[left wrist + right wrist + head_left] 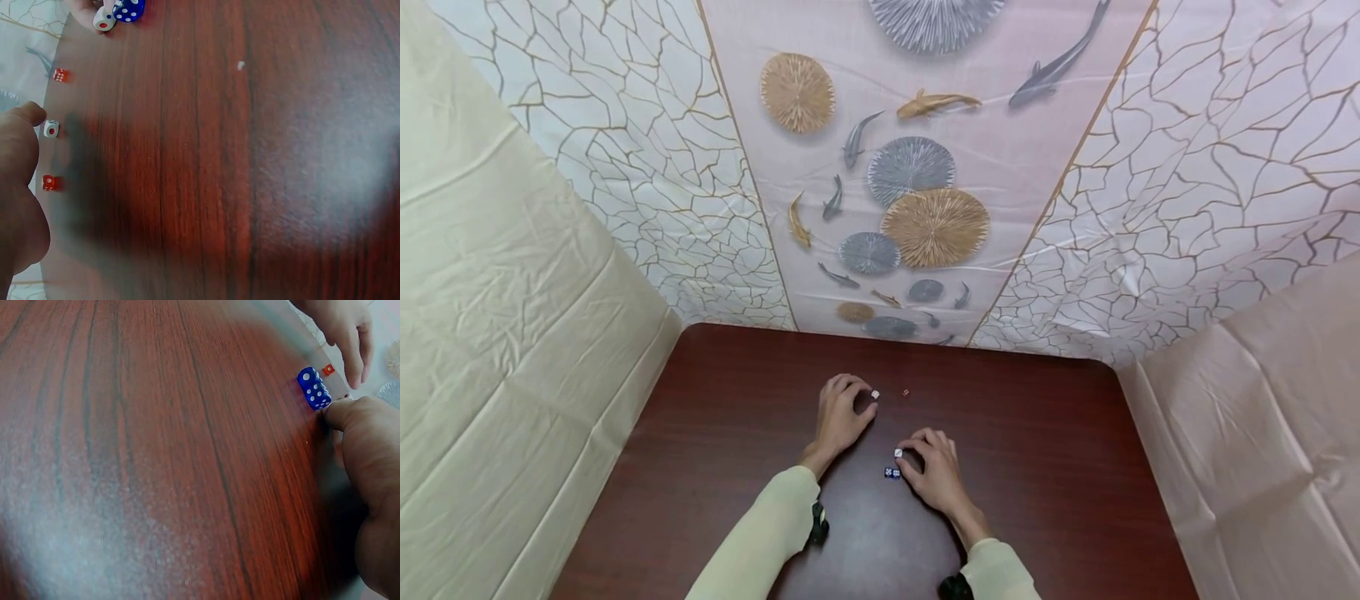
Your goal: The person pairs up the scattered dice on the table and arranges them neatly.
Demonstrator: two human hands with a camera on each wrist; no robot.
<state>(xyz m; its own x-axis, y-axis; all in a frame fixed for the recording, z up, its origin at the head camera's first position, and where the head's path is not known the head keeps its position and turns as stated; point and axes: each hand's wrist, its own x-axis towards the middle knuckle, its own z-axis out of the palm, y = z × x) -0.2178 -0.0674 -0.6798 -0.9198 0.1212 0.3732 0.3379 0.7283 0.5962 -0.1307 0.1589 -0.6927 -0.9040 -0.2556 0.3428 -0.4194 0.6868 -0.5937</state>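
My right hand (931, 472) pinches a white die (898, 453) between thumb and finger, low over the dark wooden table. Right beside it, two blue dice (891, 473) with white pips stand side by side. Farther back, my left hand (842, 414) curves with thumb and index apart, the index fingertip right at another white die (876, 394). In the left wrist view this white die (52, 129) lies on the table between a red die (60, 75) and a second red die (49, 182). The head view shows only one red die (906, 392).
The reddish-brown table (1037, 467) ends at a patterned cloth (895, 275) with fish and round motifs behind it. Pale cloth walls rise on the left (512, 375) and right (1262, 433). A small white speck (241, 65) lies on the tabletop.
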